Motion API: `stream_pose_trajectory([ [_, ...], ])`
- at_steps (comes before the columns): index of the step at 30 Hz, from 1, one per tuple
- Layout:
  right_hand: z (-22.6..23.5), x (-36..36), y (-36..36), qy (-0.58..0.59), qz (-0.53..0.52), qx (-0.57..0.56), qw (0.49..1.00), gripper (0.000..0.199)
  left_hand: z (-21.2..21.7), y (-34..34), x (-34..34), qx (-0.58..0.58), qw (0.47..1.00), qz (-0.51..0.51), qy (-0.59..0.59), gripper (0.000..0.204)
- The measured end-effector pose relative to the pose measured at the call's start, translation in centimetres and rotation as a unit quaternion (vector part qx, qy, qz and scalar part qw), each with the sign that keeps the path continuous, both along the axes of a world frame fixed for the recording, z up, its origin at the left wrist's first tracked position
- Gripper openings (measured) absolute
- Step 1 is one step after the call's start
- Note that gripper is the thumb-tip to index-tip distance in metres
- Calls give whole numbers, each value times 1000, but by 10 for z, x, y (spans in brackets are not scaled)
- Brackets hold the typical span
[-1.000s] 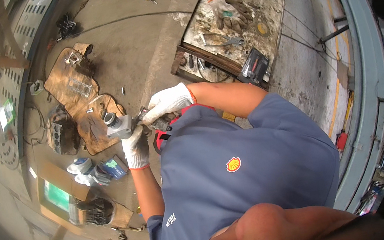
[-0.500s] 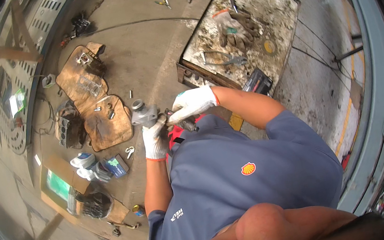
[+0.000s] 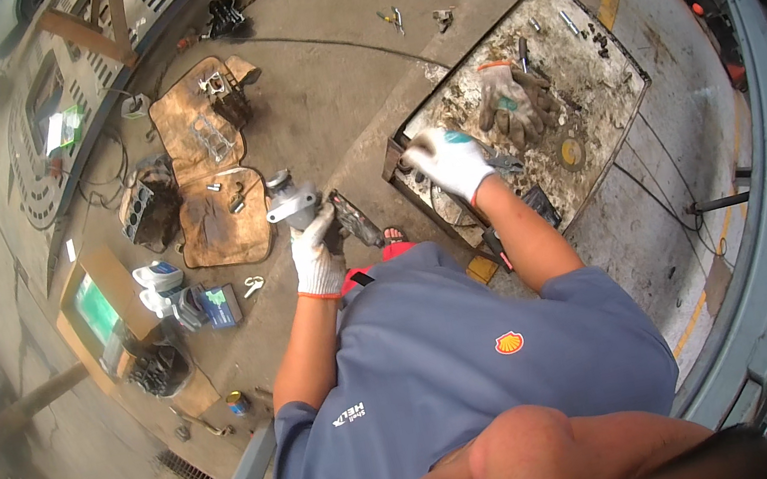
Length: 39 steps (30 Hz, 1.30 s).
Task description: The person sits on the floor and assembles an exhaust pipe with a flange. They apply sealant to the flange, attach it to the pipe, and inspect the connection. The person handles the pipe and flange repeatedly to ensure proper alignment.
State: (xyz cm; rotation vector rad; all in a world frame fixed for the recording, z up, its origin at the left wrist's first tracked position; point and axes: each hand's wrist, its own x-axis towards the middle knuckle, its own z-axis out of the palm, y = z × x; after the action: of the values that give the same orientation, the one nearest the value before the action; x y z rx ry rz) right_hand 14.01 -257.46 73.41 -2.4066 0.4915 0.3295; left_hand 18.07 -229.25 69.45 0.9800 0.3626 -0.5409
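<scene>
The grimy, rectangular metal worktop (image 3: 601, 117) stands on a bare concrete workshop floor (image 3: 334, 95), beside flattened brown cardboard sheets (image 3: 217, 216) strewn with engine parts. At its near edge the white-gloved right hand (image 3: 452, 162) reaches in, fingers curled on something I cannot make out. The white-gloved left hand (image 3: 315, 256) clamps a grey cast-metal housing (image 3: 291, 199), off the worktop; the work looks midway.

Left hand (image 3: 316, 253) clenched, right hand (image 3: 449, 162) outstretched
</scene>
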Motion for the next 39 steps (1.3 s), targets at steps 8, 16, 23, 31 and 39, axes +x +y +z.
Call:
stream_pose_trajectory([
  [8,-113,0,-36,71,-114,-215,967,59,3,48,8,-15,992,125,-11,29],
  [16,-129,13,-37,32,-130,-253,958,55,22,109,3,4,982,179,-58,35],
  [23,-1,23,146,-145,36,223,963,28,27,158,14,31,953,297,-49,34],
  [31,36,20,262,-181,153,212,948,23,5,191,16,29,938,340,-51,42],
  [39,29,28,274,-149,219,179,947,26,6,192,-2,67,925,373,-37,42],
])
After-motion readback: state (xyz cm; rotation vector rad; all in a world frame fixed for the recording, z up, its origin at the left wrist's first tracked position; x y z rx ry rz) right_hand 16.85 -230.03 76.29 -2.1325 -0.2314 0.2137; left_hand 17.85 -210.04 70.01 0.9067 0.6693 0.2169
